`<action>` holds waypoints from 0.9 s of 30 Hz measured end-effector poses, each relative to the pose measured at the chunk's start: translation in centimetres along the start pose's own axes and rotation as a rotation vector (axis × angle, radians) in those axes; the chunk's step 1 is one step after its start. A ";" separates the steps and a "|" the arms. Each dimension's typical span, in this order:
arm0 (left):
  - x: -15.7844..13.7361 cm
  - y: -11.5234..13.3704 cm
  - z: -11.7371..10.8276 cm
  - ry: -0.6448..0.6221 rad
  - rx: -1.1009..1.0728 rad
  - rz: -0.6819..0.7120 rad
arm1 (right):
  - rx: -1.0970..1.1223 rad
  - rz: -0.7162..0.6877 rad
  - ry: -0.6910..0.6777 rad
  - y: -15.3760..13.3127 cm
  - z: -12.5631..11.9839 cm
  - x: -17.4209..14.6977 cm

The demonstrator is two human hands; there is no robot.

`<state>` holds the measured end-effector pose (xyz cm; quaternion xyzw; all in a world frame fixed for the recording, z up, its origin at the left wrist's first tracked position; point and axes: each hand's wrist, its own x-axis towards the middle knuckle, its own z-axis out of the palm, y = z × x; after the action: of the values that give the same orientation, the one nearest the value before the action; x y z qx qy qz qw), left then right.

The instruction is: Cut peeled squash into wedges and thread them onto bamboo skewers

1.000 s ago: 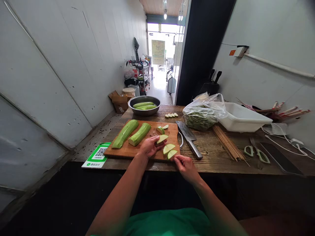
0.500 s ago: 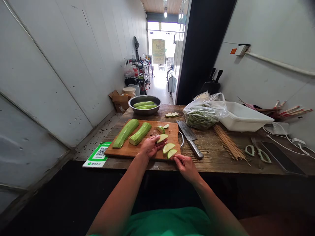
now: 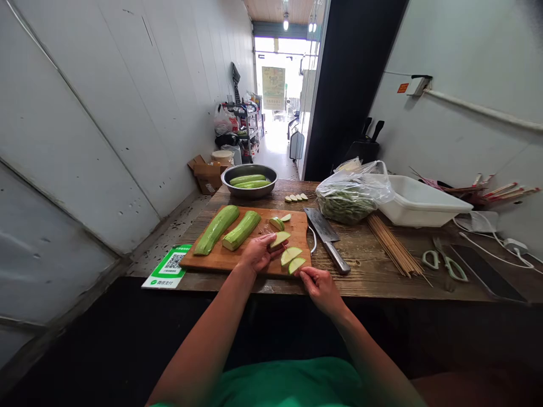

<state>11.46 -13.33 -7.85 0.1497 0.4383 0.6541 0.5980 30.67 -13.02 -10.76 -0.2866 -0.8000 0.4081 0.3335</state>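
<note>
My left hand pinches a half-round zucchini slice above the cutting board. Two more zucchini slices sit in a row between my hands, threaded on a thin skewer of which little shows. My right hand has its fingers closed on the skewer's near end, by the board's front right corner. On the board lie two peeled zucchini pieces and, farther right, a few cut slices. A cleaver rests right of the board.
Behind the board stands a metal bowl of zucchini. Several slices lie in a row beyond it. Rightward are a plastic bag of greens, a white tub, bamboo skewers, scissors and a phone.
Almost nothing differs. Both hands keep their places, with only a very slight shift of the left fingers around the slice.
</note>
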 end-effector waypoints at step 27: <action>0.0 0.0 0.0 -0.004 -0.001 -0.013 | -0.077 0.005 0.032 -0.4 0.6 0.4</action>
<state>11.50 -13.34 -7.83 0.1479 0.4380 0.6500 0.6032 29.87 -13.17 -10.55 -0.3079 -0.8091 0.3731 0.3338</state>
